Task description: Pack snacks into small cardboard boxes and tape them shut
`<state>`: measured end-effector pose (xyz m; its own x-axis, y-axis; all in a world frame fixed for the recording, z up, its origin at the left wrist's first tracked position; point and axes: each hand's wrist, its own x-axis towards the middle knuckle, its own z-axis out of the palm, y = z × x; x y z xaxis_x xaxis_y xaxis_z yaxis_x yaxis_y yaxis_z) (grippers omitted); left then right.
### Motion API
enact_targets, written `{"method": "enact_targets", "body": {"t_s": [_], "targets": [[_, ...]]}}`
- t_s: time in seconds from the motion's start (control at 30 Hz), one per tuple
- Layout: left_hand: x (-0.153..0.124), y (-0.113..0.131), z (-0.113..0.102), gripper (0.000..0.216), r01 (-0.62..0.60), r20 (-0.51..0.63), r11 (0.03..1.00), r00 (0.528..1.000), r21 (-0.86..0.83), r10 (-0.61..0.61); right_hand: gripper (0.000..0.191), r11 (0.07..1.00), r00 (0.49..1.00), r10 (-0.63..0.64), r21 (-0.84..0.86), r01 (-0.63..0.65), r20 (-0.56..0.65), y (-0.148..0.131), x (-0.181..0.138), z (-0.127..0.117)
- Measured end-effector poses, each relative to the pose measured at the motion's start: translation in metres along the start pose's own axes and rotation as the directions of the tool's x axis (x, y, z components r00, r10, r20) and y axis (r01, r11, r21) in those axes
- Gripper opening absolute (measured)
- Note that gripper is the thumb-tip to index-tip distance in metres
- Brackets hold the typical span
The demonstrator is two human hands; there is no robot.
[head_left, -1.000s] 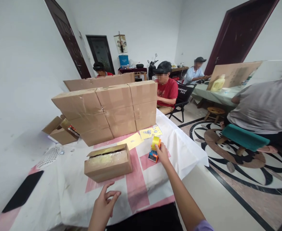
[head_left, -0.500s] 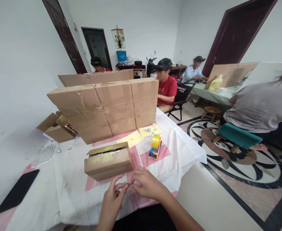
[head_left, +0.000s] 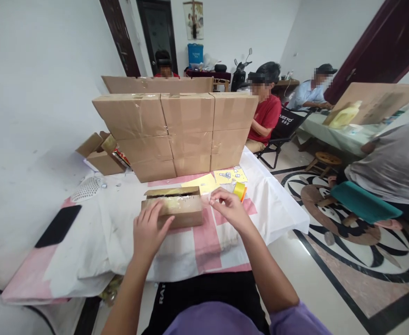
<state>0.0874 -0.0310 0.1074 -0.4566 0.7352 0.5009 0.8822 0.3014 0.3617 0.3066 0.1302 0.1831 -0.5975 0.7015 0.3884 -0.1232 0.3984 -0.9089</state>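
A small cardboard box lies on the cloth in front of me, with shiny clear tape along its top and a dark gap by the rear flap. My left hand is open, its spread fingers over the box's left front part; firm contact is hard to judge. Just right of the box, my right hand is raised with fingers curled and thumb and fingertips close together. Whatever may be between them is too small to make out. Behind that hand stands a tape dispenser with a yellow roll, partly hidden by it.
Stacked cardboard boxes form a wall at the table's back. Yellow printed sheets lie before it. Leftward are a black phone-like slab, a white perforated piece and an open carton. Several people sit at tables beyond.
My hands have parted from their pinch together in front of the box. The left has gone to the box, the right up beside the tape dispenser. The view has tilted down and shifted left.
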Motion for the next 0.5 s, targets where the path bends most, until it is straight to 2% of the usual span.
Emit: {"method": "enact_targets", "body": {"t_s": [0.03, 0.1, 0.23, 0.4, 0.5], "targets": [[0.010, -0.004, 0.000, 0.061, -0.083, 0.019, 0.995, 0.996, 0.058, 0.082, 0.023, 0.998, 0.999, 0.032, 0.060, -0.033, 0.016, -0.002, 0.009, 0.003], [0.025, -0.012, 0.001, 0.070, -0.173, 0.119, 0.977, 0.980, 0.128, 0.159, 0.025, 0.987, 0.994, 0.080, 0.131, -0.089, 0.070, -0.001, 0.026, 0.012], [0.030, -0.019, 0.008, 0.063, -0.188, 0.282, 0.973, 0.948, 0.135, 0.144, 0.027, 0.979, 0.976, 0.168, 0.091, -0.181, 0.140, 0.012, 0.049, 0.034], [0.020, -0.018, 0.010, 0.058, -0.205, 0.319, 0.969, 0.935, 0.136, 0.153, 0.028, 0.955, 0.929, 0.284, 0.016, -0.296, 0.235, 0.038, 0.064, 0.050], [0.020, -0.018, 0.009, 0.059, -0.201, 0.322, 0.971, 0.935, 0.128, 0.151, 0.024, 0.958, 0.926, 0.284, -0.039, -0.283, 0.247, 0.051, 0.072, 0.051]]}}
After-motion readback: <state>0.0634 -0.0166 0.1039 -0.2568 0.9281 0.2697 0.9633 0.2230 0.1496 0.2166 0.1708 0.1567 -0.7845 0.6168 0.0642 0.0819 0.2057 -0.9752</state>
